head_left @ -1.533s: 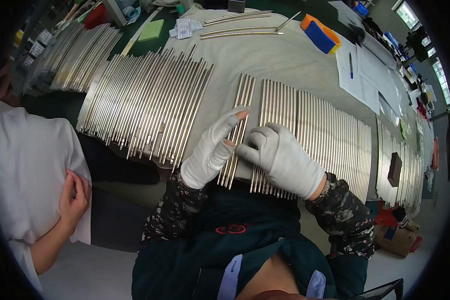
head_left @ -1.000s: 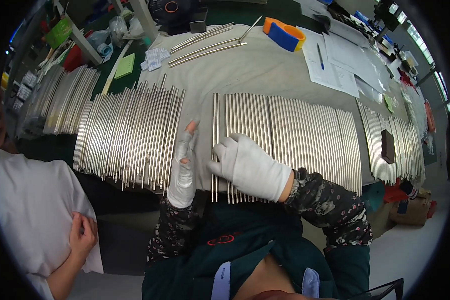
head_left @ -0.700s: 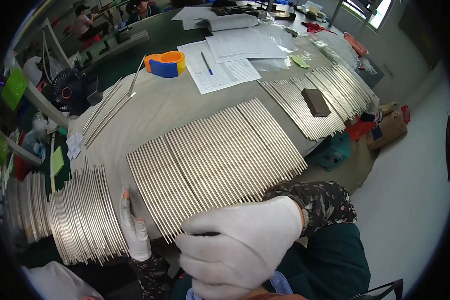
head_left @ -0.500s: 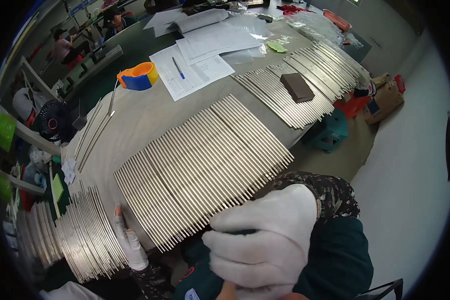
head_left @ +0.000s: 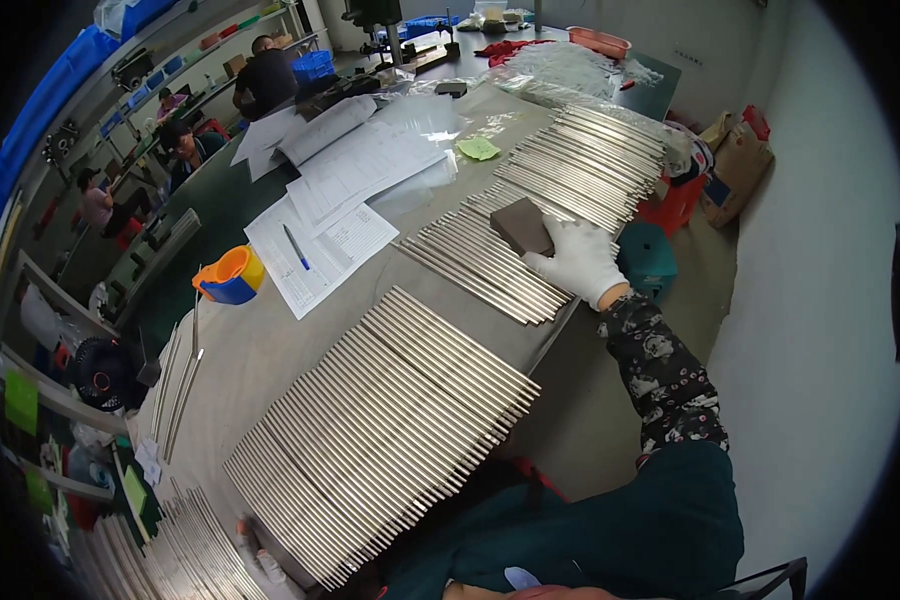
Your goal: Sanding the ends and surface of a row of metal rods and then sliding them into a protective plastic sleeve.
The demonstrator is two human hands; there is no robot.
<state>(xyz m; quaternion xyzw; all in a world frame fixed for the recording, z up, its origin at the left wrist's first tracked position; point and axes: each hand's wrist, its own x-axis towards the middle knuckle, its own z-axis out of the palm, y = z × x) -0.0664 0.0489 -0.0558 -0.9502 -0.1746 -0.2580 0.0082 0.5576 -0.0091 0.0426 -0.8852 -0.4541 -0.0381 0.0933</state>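
My right hand (head_left: pixel 582 258), in a white glove, reaches far out to the right. Its thumb and fingers close on the near right end of a brown rectangular block (head_left: pixel 518 224). That block rests on a row of thin silvery metal rods (head_left: pixel 485 262). Close in front of me, a wide sheet of rods (head_left: pixel 380 430) lies side by side on the grey table top. At the lower left my left hand (head_left: pixel 262 568), gloved with bare fingertips, lies with fingers stretched out between that sheet and another batch of rods (head_left: pixel 198 548). The lower picture edge cuts off part of it.
Printed sheets (head_left: pixel 320 240) with a pen (head_left: pixel 297 248) lie beyond the rods. An orange and blue tape dispenser (head_left: pixel 232 276) stands left of them. A black fan (head_left: pixel 102 372) is at the left edge, a teal stool (head_left: pixel 648 258) at the right. Several people sit further back.
My right hand has gone from close before me out to the brown block and taken hold of it. The view has shifted. My left hand stays beside the rods.
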